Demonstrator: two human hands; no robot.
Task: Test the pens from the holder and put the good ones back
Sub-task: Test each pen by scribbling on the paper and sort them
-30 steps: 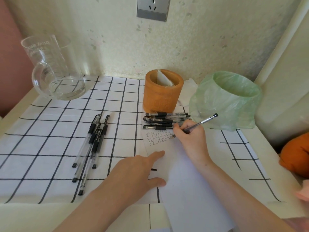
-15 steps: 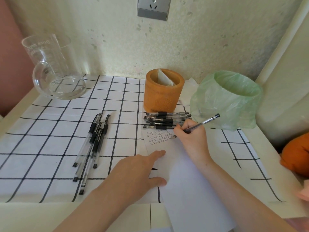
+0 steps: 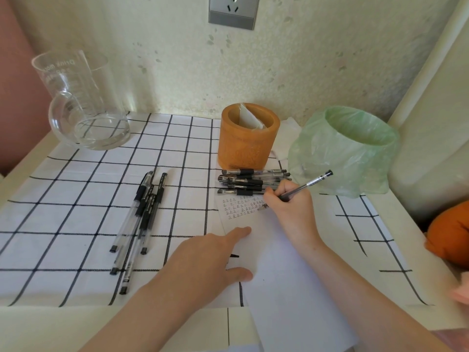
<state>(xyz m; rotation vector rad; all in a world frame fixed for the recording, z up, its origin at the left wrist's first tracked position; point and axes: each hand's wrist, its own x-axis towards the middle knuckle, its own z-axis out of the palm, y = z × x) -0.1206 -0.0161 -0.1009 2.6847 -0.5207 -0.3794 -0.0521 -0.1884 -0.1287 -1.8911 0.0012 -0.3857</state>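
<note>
My right hand [image 3: 289,212] grips a black pen [image 3: 308,184], its tip on a white paper sheet [image 3: 284,275] beside rows of small written marks [image 3: 241,207]. My left hand [image 3: 203,260] lies flat with straight fingers on the sheet's left edge. An orange pen holder [image 3: 247,138] stands behind, holding only a folded white paper. Several black pens [image 3: 250,181] lie stacked in front of it. Another group of pens [image 3: 140,224] lies to the left on the checked cloth.
A glass beaker-shaped mug [image 3: 81,102] stands at the back left. A small bin lined with a green bag [image 3: 347,151] sits at the right of the holder. An orange object [image 3: 451,237] lies at the right edge. A wall socket [image 3: 232,11] is above.
The pen in my right hand has shifted slightly on the paper as it writes. My left hand stays where it was.
</note>
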